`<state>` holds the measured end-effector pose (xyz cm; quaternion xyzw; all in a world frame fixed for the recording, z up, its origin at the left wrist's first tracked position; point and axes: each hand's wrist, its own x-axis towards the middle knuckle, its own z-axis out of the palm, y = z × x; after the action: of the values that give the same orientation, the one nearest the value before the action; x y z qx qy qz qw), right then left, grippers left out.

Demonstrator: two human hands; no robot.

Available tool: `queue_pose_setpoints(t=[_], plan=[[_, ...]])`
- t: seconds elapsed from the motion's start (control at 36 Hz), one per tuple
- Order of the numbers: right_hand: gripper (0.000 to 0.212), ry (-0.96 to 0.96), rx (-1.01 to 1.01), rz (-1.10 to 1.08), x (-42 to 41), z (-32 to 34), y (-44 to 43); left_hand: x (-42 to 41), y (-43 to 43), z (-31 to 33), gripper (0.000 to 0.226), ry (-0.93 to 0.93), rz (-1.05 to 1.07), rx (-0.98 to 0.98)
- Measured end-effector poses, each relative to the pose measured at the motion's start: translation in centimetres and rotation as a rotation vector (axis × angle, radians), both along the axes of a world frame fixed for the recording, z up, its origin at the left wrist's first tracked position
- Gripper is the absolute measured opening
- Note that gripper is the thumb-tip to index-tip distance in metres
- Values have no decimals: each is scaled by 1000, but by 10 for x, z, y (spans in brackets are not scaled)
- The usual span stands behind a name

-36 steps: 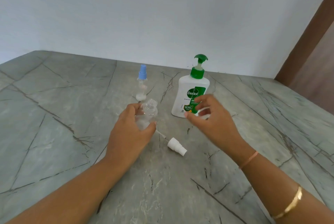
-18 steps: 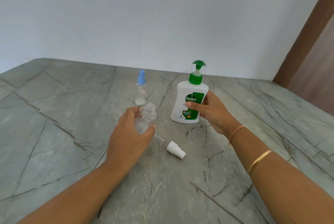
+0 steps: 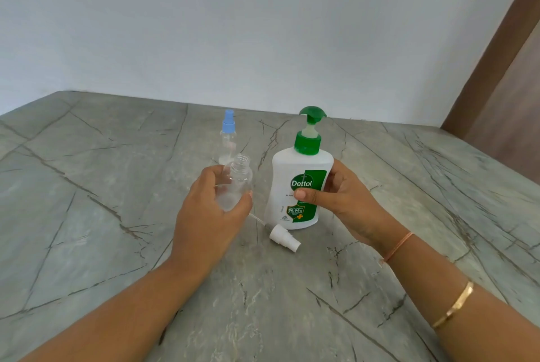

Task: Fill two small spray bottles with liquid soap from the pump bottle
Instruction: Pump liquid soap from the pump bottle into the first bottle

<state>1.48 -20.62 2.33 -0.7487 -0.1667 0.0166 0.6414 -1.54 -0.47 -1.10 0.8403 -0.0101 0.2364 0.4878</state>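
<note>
My left hand grips a small clear spray bottle with its neck uncapped and open at the top. Its white spray cap with a thin tube lies on the table just right of that hand. My right hand wraps around the white pump bottle, which has a green pump head and a green label and stands upright. A second clear spray bottle with a blue cap stands behind the first one, partly hidden by it.
Everything rests on a grey marble table with dark veins. A white wall runs along the far edge. A brown door frame stands at the right.
My right hand reached the pump bottle, closed around it and drew it nearer, beside the open spray bottle. My left hand kept its hold on the open bottle.
</note>
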Motion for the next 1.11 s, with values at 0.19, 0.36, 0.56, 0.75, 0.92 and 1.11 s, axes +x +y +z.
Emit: queue_pose_setpoints(t=[0.19, 0.36, 0.56, 0.75, 0.92, 1.11], plan=[[58, 28, -14, 12, -7, -1, -2, 1, -1, 0, 41, -16, -25, 2], [61, 28, -11, 18, -10, 2, -2, -1, -1, 0, 40, -11, -43, -17], [68, -1, 9, -17, -15, 2, -3, 0, -2, -3, 41, 89, -89, 95], [65, -31, 21, -76, -15, 5, -4, -2, -5, -6, 54, 90, -68, 364], [81, -167, -76, -198, -20, 2, -2, -5, -8, -6, 52, 28, 24, 487], [52, -1018, -447, -543, -50, 12, 9, -5, -8, -6, 50, 30, 78, 491]])
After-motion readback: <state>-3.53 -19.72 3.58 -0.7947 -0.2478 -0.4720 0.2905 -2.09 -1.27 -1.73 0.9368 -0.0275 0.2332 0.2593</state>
